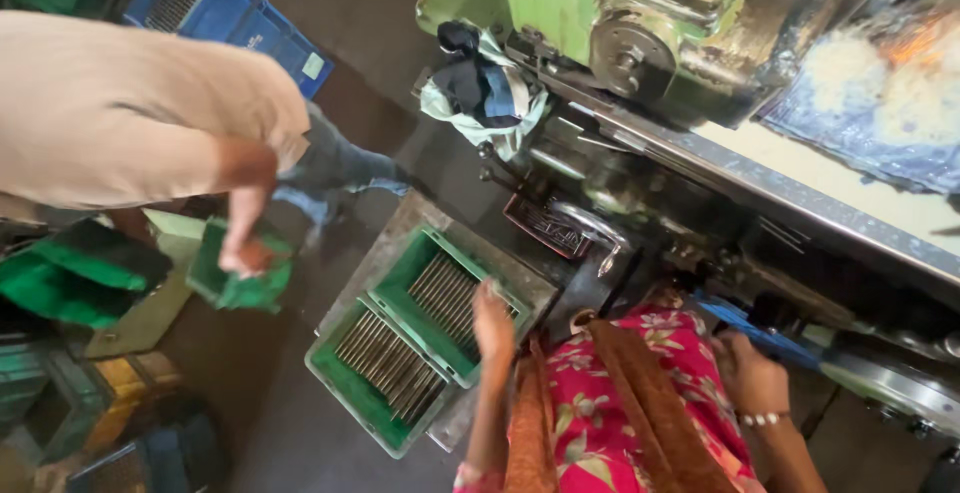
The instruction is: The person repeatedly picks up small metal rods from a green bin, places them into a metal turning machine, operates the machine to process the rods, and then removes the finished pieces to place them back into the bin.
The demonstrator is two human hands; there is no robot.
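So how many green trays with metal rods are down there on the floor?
2. One green tray lies just under the left hand; the other green tray sits beside it, lower left, nearer the camera. Others may be hidden in the blurred bins at left.

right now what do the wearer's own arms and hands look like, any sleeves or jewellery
Both forearms are bare, no gloves. The right hand has a bracelet of pale beads at the wrist. The left hand wears nothing visible; a pink floral cuff edge shows near the elbow.

The left hand (492, 321) hangs over a green crate (452, 298) of metal rods (448, 299); the right hand (752, 375) touches a blue strip (755, 333) beside the machine (640, 43).
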